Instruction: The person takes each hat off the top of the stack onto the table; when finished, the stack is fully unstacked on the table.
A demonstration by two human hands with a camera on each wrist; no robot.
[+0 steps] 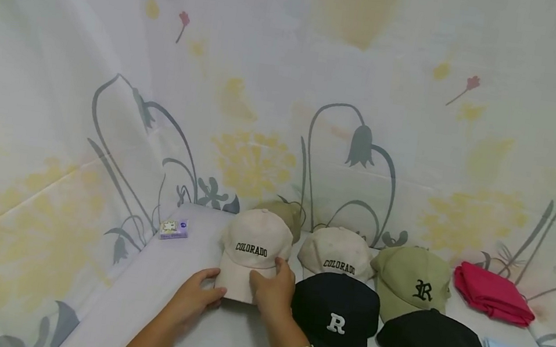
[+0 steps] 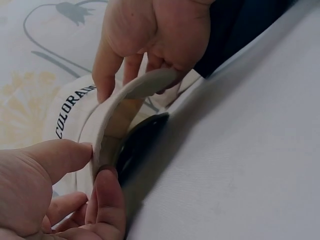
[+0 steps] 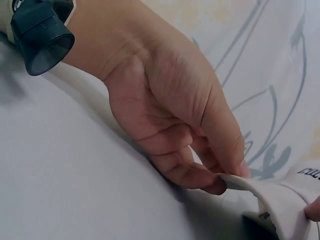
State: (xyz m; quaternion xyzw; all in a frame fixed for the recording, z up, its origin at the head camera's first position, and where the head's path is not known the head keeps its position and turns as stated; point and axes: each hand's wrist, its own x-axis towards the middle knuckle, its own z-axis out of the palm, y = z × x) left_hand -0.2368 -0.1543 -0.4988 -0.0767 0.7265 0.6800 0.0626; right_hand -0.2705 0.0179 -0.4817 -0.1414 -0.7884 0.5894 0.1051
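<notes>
From my head view, the light is bright, soft and even, with no clear source and no glare. The pale floral cloth (image 1: 286,110) looks washed out, its print faint. Shadows are weak: only a thin one under the cap brim (image 1: 237,285) on the table (image 1: 145,297). Straight lines bend toward the edges, a wide-lens warp. My left wrist view is dimmer; the left hand (image 2: 45,195) fills the near corner, soft and out of focus, and a dark shadow sits under the brim. In my right wrist view the table is grey and shaded, and the cloth beyond is blurred.
</notes>
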